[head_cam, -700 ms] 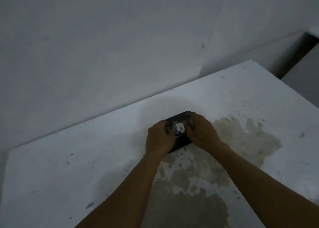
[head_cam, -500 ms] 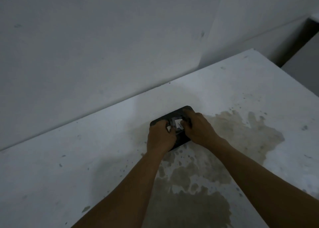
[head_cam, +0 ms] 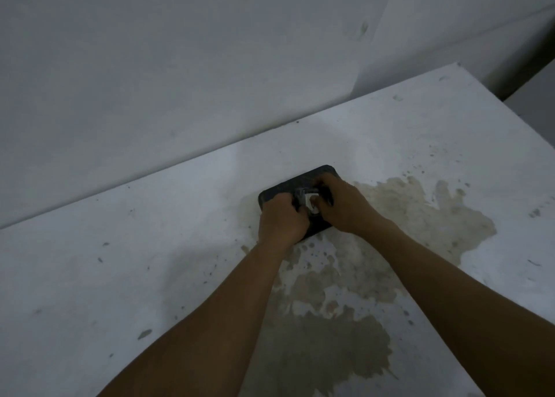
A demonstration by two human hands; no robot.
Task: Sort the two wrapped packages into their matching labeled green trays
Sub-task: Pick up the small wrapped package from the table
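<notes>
Bare white wall behind, and below it a white table point(head_cam: 150, 261), scuffed and marked with a broad brownish stain toward the near right. No green trays anywhere in view.

Left of centre, left hand point(head_cam: 282, 221) curled tight on the near-left part of a dark flat package point(head_cam: 288, 188), lying flat on the table near its middle. Between the knuckles, a small white label point(head_cam: 310, 206), creased and too blurred to read. Just right of it, right hand point(head_cam: 345, 209) curled likewise, fingers pinched at the label and the wrap around it, heel on the package's near-right edge. Both hands closed on the package; second package not visible.

Probably light and thin, with rounded corners, fairly stiff as a slab but skinned in a wrap that looks soft and perhaps slick. Better taken by the two long edges, thumbs on top, than by the loose wrap or the label, which could tear or peel. Hard to say in this dim light whether the wrap is already loosened.
</notes>
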